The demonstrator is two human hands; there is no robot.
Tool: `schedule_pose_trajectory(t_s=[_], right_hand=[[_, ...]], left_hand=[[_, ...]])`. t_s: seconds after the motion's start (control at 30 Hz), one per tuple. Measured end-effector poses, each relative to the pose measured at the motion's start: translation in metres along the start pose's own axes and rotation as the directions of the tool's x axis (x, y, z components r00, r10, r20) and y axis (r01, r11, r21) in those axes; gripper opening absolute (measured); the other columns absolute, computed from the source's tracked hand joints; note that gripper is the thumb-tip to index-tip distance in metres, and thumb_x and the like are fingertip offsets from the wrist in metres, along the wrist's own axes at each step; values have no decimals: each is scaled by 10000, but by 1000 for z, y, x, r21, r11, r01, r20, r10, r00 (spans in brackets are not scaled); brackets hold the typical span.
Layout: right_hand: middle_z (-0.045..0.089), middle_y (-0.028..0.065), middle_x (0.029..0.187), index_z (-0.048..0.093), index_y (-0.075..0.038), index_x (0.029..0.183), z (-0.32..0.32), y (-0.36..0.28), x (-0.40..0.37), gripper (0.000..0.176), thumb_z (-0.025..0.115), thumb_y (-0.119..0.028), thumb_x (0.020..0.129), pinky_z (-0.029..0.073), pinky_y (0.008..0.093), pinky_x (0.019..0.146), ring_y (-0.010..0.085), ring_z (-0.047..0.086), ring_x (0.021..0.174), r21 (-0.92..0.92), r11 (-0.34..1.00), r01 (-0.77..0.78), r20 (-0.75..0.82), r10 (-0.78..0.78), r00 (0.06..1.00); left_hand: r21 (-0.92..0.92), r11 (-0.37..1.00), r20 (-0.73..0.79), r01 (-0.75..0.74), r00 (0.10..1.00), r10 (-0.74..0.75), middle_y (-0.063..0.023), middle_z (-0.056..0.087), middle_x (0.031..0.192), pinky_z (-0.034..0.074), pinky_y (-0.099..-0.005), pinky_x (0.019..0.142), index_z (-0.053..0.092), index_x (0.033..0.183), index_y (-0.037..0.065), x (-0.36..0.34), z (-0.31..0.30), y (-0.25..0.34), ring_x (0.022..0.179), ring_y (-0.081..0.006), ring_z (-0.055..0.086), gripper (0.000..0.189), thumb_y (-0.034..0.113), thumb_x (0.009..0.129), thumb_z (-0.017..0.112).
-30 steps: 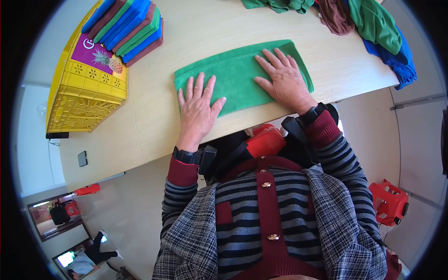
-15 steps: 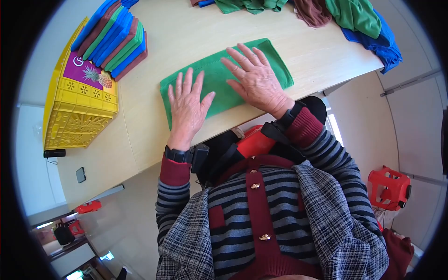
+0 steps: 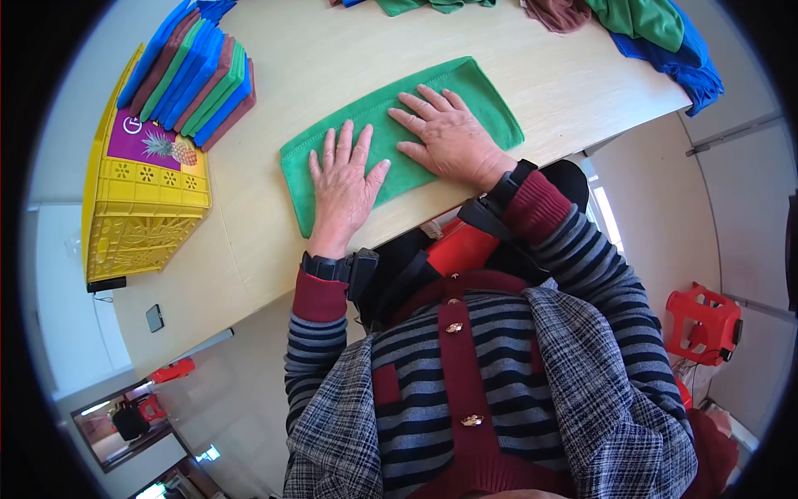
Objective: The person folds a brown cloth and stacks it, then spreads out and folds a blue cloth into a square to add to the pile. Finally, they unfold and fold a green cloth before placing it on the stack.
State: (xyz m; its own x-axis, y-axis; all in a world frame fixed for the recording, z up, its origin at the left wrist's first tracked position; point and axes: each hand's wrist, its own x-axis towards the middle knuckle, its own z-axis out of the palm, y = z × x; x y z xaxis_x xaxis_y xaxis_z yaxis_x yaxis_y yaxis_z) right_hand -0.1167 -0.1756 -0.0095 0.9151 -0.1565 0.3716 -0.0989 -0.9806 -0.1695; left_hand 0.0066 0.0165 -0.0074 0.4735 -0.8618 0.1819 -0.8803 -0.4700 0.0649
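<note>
A green cloth, folded into a long rectangle with a stitched hem along its far side, lies flat on the table in front of me. On its left half rests my left hand, palm down with fingers spread. My right hand is laid flat on the right half, fingers apart and pointing up and to the left. Neither hand grips the cloth. The parts of it under my palms are hidden.
Folded blue, green and brown cloths stand in a row by a yellow crate at the left. Crumpled cloths lie at the far right edge. A phone-like dark object sits near the table's left front. A red stool is at right.
My right hand has moved slightly down toward me over the cloth, and my left hand has shifted a little to the right. The cloth remains flat; the whole view has tilted slightly.
</note>
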Motion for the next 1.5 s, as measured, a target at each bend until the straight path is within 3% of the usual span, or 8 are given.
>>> schedule_pose_trajectory(t_s=[0.27, 0.43, 0.6, 0.8, 0.97, 1.07, 1.17, 1.5], right_hand=[[489, 128, 1518, 542, -104, 1436, -3, -52, 2, 521, 596, -355, 983, 301, 525, 1185, 344, 388, 1450, 79, 994, -71, 46, 67, 997], [487, 115, 1523, 543, -107, 1436, 9, -61, -4, 519, 592, -346, 978, 296, 541, 1183, 344, 384, 1452, 28, 997, -78, -13, 78, 997], [451, 106, 1564, 499, -123, 1489, 1, -37, -10, 559, 537, -405, 1007, 278, 531, 1201, 343, 359, 1474, -33, 997, -74, 33, 75, 997], [392, 110, 1614, 414, -146, 1560, -15, 27, -20, 631, 416, -521, 1053, 243, 506, 1232, 332, 312, 1510, -192, 959, -207, 54, 221, 974], [397, 108, 1612, 409, -141, 1563, -14, 51, -20, 678, 386, -582, 1048, 256, 487, 1228, 299, 315, 1514, -236, 948, -212, 30, 225, 974], [395, 111, 1613, 412, -136, 1560, -10, 56, -17, 676, 386, -579, 1051, 270, 484, 1221, 310, 322, 1509, -234, 951, -204, 33, 217, 976], [398, 121, 1608, 414, -128, 1556, -14, 59, -7, 667, 401, -565, 1052, 277, 483, 1219, 327, 332, 1499, -218, 951, -220, 48, 235, 971], [401, 165, 1594, 427, -94, 1535, -22, 54, -25, 643, 474, -500, 1039, 288, 501, 1209, 387, 355, 1471, -144, 966, -216, 44, 224, 974]], left_hand=[[-110, 993, -89, 31, 995, -41, -153, 332, 1632, 171, -644, 1206, 400, 1555, 120, -5, 7, 5, 1510, -403, 274, 588, 406, 1051, 497], [-44, 994, -101, 105, 989, -109, -156, 338, 1626, 185, -653, 1197, 388, 1554, 103, -12, 12, 14, 1503, -406, 286, 579, 377, 1055, 490], [20, 990, -87, 139, 987, -137, -154, 332, 1631, 187, -664, 1191, 381, 1562, 112, -22, 6, 8, 1509, -401, 277, 604, 408, 1048, 497], [18, 980, -27, 196, 980, -195, -153, 300, 1652, 173, -671, 1194, 361, 1579, 122, -34, -5, -15, 1526, -392, 244, 668, 481, 1034, 506], [-21, 960, 22, 279, 960, -279, -142, 256, 1677, 155, -581, 1223, 320, 1607, 140, -38, -9, -33, 1546, -357, 210, 691, 533, 1053, 444], [-38, 958, 22, 285, 959, -284, -154, 248, 1678, 160, -566, 1225, 319, 1608, 137, -41, -8, -44, 1546, -360, 210, 694, 539, 1054, 437], [-122, 949, 9, 291, 956, -292, -160, 245, 1676, 174, -661, 1196, 329, 1597, 129, -43, -4, -57, 1538, -389, 216, 701, 547, 1046, 444], [-101, 948, 15, 303, 953, -303, -158, 243, 1675, 178, -644, 1202, 335, 1591, 112, -64, -9, -43, 1528, -388, 235, 681, 512, 1052, 450]])
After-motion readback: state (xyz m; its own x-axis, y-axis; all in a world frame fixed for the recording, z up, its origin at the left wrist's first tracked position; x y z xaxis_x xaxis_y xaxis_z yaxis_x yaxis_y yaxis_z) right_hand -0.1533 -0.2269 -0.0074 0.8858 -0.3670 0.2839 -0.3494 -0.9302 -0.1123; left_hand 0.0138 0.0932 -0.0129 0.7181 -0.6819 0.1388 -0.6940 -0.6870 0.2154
